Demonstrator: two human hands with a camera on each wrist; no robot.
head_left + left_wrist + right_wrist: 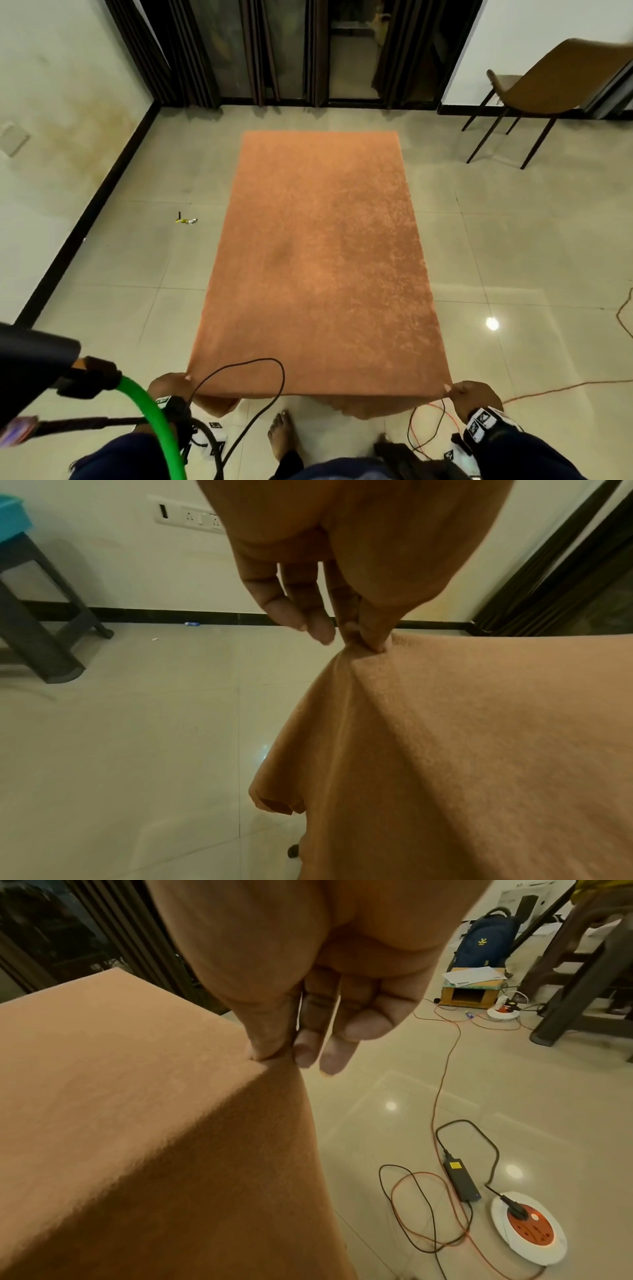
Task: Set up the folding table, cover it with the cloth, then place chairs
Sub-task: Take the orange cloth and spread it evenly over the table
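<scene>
1. The cloth (315,260), an orange-brown fleecy sheet, lies spread flat and taut over the table, which it hides fully; its near edge hangs down in front of the person.
2. The left hand (169,389) pinches the near left corner of the cloth between thumb and forefinger; in the left wrist view the other fingers (291,599) hang loose and half straight beside the pinch, clear of the fabric.
3. The right hand (474,399) pinches the near right corner in the same way; the right wrist view shows the thumb pressed onto the cloth (137,1123) at the corner, the remaining fingers (356,1020) curled loosely and touching nothing.
4. From each pinched corner a fold of cloth (445,750) drops toward the floor.
5. A brown chair (548,89) stands on thin dark legs at the far right, near the wall and well apart from the covered table.
6. A bare foot (284,438) rests on the tiled floor just below the near edge.
7. An orange cord (441,1085) runs across the tiles at the right, and a black adapter (460,1180) lies beside a round white and orange socket reel (527,1229).
</scene>
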